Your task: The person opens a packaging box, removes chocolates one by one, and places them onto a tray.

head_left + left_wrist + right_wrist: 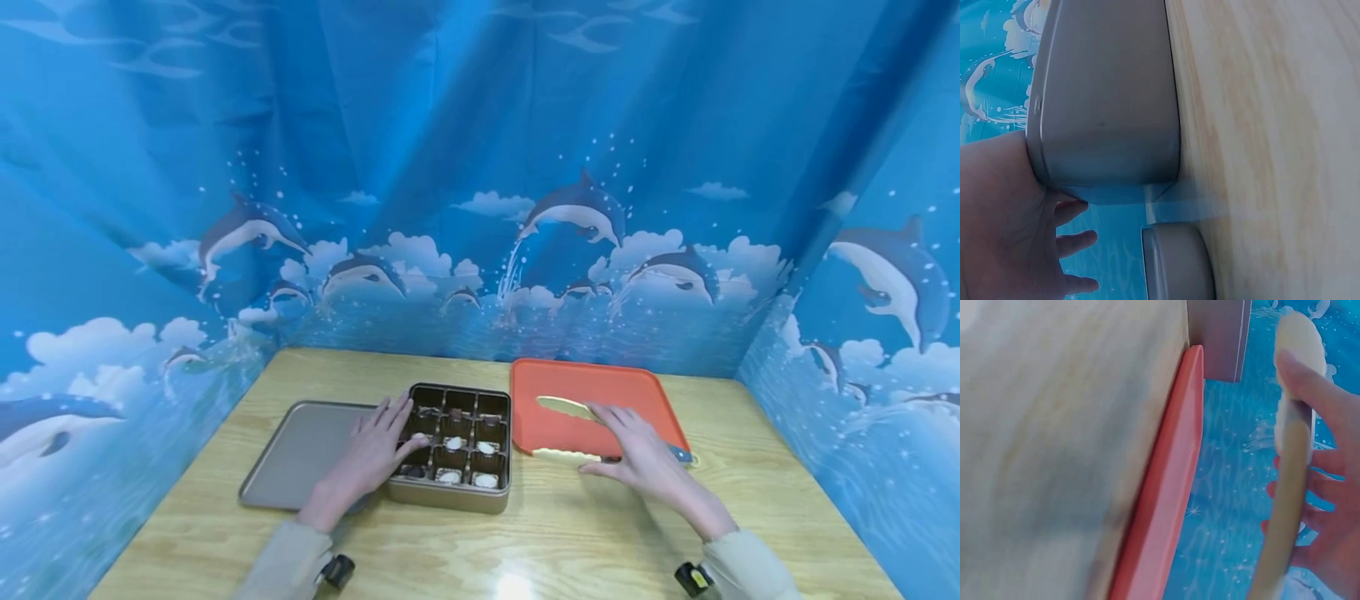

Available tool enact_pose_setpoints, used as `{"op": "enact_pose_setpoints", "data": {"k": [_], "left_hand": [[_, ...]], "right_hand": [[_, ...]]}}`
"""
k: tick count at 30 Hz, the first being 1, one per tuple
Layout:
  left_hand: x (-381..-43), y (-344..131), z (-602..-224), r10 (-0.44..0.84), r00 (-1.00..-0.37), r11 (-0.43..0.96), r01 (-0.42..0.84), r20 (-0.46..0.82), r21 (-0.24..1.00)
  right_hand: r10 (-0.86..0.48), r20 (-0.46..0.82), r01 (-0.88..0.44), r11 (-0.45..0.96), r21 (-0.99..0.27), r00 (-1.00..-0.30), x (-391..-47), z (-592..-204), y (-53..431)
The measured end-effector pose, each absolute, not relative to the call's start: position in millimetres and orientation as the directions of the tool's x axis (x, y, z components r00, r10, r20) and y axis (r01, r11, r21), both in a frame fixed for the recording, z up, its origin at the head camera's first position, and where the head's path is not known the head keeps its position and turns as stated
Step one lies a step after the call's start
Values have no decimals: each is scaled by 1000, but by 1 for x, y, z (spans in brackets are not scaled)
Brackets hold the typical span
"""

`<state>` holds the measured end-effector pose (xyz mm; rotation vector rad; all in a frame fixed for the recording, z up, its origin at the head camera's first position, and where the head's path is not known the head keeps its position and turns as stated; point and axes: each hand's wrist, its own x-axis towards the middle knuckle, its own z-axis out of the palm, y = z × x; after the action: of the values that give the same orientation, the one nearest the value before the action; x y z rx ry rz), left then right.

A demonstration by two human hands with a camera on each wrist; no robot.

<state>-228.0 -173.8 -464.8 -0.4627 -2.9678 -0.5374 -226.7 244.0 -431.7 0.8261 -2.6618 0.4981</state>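
A bronze-coloured metal tin (448, 497) with a dark divided insert stands mid-table. White oval pieces (486, 481) lie in several of its compartments, and small dark pieces (491, 420) lie in others. My left hand (367, 454) rests on the tin's left rim, fingers straight and spread, thumb over the compartments. In the left wrist view the tin's side wall (1110, 94) is beside the palm. My right hand (641, 454) holds tongs (1288, 500) with cream scalloped tips and a blue handle end. Their tips are spread apart over the red tray (600, 379), with nothing between them.
Left of the tin lies a flat bronze-coloured metal lid or tray (300, 450), partly under my left forearm in the head view. The red tray sits close to the tin's right side. A blue dolphin-print curtain (465, 167) borders the wooden table (585, 533) behind and at both sides.
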Motion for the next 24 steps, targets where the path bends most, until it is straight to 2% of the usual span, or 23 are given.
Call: {"op": "enact_pose_setpoints", "data": {"k": [7,13,24], "left_hand": [[-228,-173,-465,275,-951,894,308,142,326],[-228,-172,-467,269,-952,897,303,145,321],[-228,-170,-466,251,-954,896,294,167,332]], "right_hand": [[-489,483,-604,789,-109,-726,-242,-422,228],[-538,512,-622,783,9,-670,-254,-410,207],[-596,532,-649,753,109,-602,-276,-399,171]]}}
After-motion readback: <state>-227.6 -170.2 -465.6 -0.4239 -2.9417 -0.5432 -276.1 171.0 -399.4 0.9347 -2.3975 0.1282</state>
